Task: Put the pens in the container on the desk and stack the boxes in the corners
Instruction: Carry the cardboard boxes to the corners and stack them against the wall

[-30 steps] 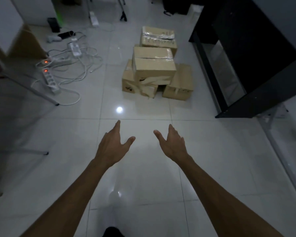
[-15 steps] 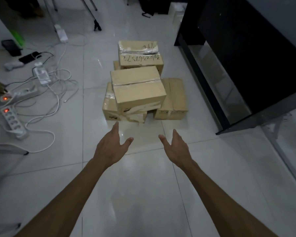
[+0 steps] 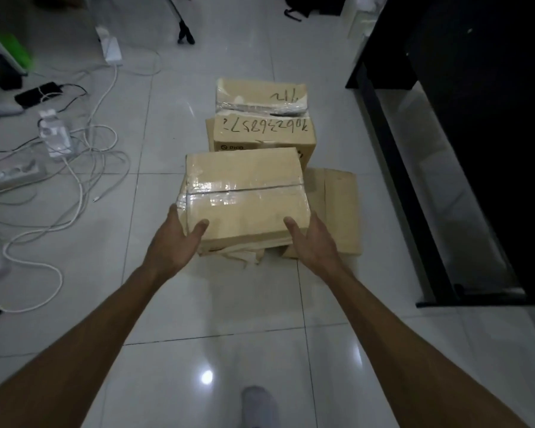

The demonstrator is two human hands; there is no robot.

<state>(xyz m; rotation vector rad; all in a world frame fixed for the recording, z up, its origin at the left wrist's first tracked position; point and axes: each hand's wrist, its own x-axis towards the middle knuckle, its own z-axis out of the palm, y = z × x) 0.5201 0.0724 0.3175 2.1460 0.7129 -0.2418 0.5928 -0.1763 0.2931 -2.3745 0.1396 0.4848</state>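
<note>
Several cardboard boxes sit in a pile on the white tiled floor. The nearest, a taped box point(image 3: 244, 193), lies on top of a lower box whose torn edge shows beneath it. My left hand point(image 3: 175, 239) grips its left near corner, thumb on the top. My right hand point(image 3: 311, 237) holds its right near corner the same way. Behind stands a box with handwritten numbers point(image 3: 261, 131), stacked on another. A flat box point(image 3: 337, 211) lies low to the right. No pens or container are in view.
White cables and power strips point(image 3: 56, 140) sprawl over the floor at left. A black desk point(image 3: 464, 149) with a dark frame stands to the right of the boxes. A stand's foot point(image 3: 186, 35) sits at the back. My foot point(image 3: 258, 403) shows at the bottom.
I have moved closer to the pile. Both hands reached forward from open air and closed on the near corners of the top taped box.
</note>
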